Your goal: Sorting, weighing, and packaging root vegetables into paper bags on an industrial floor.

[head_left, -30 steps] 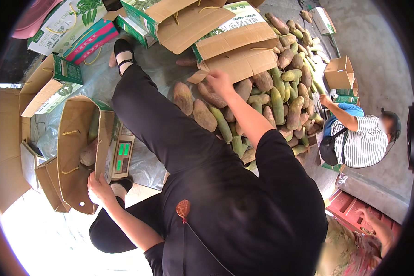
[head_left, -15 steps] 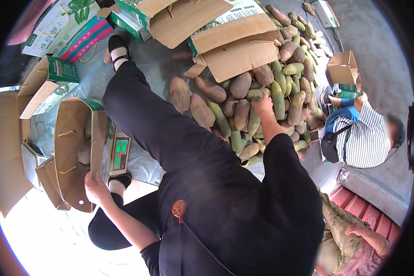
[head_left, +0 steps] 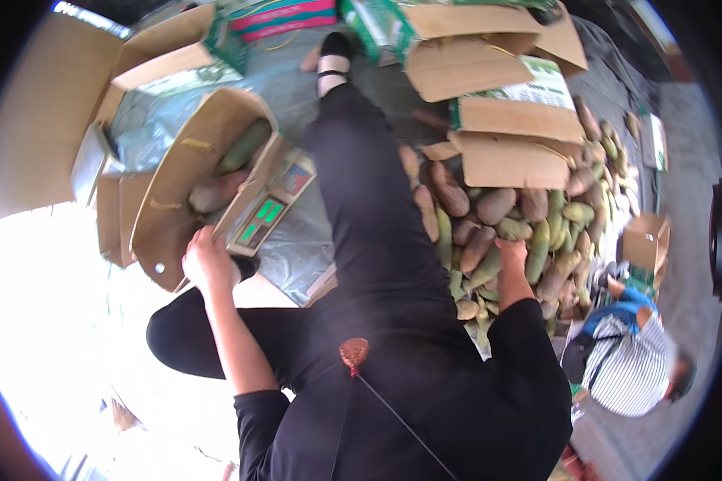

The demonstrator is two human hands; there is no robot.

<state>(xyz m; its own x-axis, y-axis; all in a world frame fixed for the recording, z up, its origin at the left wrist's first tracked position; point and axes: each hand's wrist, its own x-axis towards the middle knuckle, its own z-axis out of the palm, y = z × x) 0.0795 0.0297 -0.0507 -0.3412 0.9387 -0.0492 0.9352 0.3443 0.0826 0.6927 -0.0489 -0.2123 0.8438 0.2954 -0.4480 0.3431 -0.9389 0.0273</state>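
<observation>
My right hand (head_left: 513, 255) is closed on a short green radish (head_left: 513, 230) at the near side of a big heap of muddy green and reddish-brown radishes (head_left: 496, 206). My left hand (head_left: 208, 260) grips the near edge of an open cardboard carton (head_left: 167, 192), its fingers bent over the rim. Inside the carton lie a reddish radish (head_left: 215, 192) and a dark green radish (head_left: 245, 148). Beside the carton shows a scale (head_left: 262, 223) with green lit digits; whether the carton rests on it I cannot tell.
Open cartons (head_left: 521, 156) stand at the heap's far side, another carton (head_left: 168, 48) at far left. My leg (head_left: 369, 192) stretches between the left carton and the heap. At right a person in a striped shirt (head_left: 626, 369) sits near a small open box (head_left: 646, 240).
My view has swung left, so the scene sits further right. My left hand stays on the carton's edge. The right hand remains at the heap, now clearly around a radish.
</observation>
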